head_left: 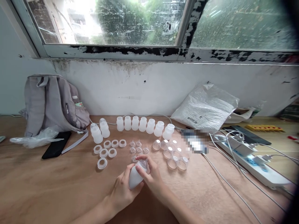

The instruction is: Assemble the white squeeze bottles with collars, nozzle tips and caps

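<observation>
In front of me, my left hand (125,186) wraps round the body of a white baby bottle (135,178), which is tilted. The fingers of my right hand (150,171) are closed about its top end, where a translucent piece shows; its exact form is partly hidden. Just beyond my hands lie several clear teats (139,150). To their left are several translucent screw rings (102,163), and to their right stand several clear domed caps (173,162). A curved row of open bottle bodies (143,124) stands behind, with two capped bottles (96,133) at its left end.
A grey backpack (50,102), a plastic bag (43,137) and a black flat item (56,145) are at the left. At the right are a silvery package (205,107), a blurred-out device (195,141), a power strip (254,165) and loose cables. A wall and window (112,21) rise behind.
</observation>
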`<state>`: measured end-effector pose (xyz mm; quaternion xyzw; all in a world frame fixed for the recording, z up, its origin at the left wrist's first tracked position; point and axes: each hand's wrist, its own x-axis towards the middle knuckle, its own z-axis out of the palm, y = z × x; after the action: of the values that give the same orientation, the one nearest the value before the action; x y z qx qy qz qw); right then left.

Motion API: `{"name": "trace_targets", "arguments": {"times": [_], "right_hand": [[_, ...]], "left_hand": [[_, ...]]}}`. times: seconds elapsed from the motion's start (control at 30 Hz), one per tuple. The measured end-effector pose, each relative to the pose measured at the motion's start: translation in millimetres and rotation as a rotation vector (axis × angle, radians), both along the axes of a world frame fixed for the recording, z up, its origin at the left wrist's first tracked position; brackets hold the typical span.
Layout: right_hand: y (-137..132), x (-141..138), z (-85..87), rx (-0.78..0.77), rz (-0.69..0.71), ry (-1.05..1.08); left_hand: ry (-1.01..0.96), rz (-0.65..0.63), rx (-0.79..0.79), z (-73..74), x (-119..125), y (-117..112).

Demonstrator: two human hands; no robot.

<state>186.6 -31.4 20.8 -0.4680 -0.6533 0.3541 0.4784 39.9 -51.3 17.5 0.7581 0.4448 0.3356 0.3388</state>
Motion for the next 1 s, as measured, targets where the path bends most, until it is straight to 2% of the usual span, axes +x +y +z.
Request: {"name": "trace_targets", "arguments": {"times": [0.1,0.2,0.43,0.53,0.7,0.77,0.9,1.0], "right_hand": [[6,6,-3.9,0.092,-0.054,-0.067],[10,12,-3.2,0.117,-0.087,-0.074],[17,23,5.2,0.051,-0.098,-0.026],[22,26,3.0,0.02,-0.094,0.034],[31,32,-6.2,-0.059,-0.171,0.109],[34,36,-9.2,-0.036,-0.245,0.07],[42,43,-15.4,0.103,-0.44,-0.096],[47,46,-24.1,0.132,-0.467,-0.252]], "left_hand": [[-0.068,0.006,-0.024,4.8,-1,0],[-0.135,0.076,-0.081,3.3,-2,2],[-0.414,0.254,-0.18,2.9,-6,13],[-0.518,0.287,-0.247,5.7,-10,19],[-0.597,0.331,-0.306,4.6,-14,28],[-0.62,0.341,-0.31,2.4,-15,30],[-0.647,0.347,-0.307,-0.4,-17,31],[-0.636,0.357,-0.302,0.9,-17,31]]}}
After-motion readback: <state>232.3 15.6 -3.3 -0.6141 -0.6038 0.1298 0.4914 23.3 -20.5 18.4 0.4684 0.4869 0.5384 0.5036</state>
